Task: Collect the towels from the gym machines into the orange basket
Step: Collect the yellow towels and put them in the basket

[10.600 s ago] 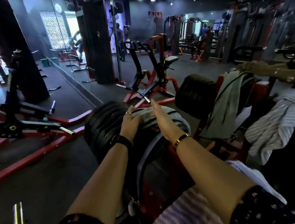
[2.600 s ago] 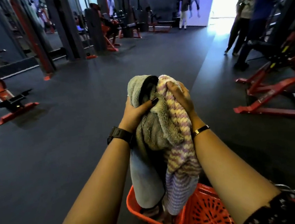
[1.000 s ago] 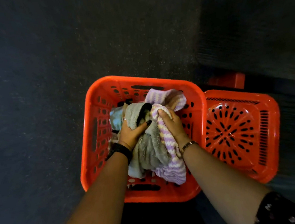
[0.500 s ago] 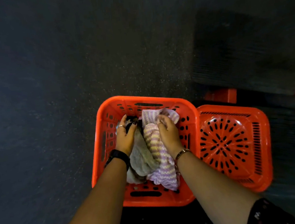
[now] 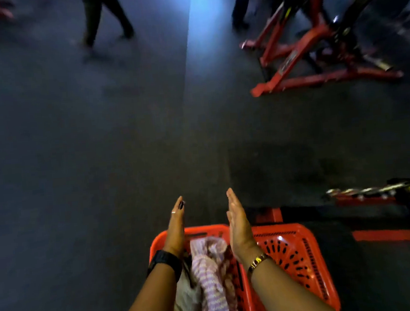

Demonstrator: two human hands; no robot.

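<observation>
The orange basket (image 5: 245, 298) stands on the dark floor at the bottom of the view. Inside it lie a purple-and-white striped towel (image 5: 210, 276) and a pale grey towel (image 5: 186, 298) to its left. My left hand (image 5: 176, 224) and my right hand (image 5: 237, 220) are raised above the basket's far rim, palms facing each other, fingers straight, nothing in either. A black watch is on my left wrist, a gold bracelet on my right.
An orange perforated lid (image 5: 295, 259) lies right of the basket. A red gym machine frame (image 5: 314, 54) stands at the upper right, another red bar (image 5: 389, 234) at the right. A walking person's legs (image 5: 103, 20) and another person's legs (image 5: 240, 6) are ahead.
Both hands have let go of the towels, which now lie in the basket, and risen out of it. The view has tilted up from the basket to the floor ahead.
</observation>
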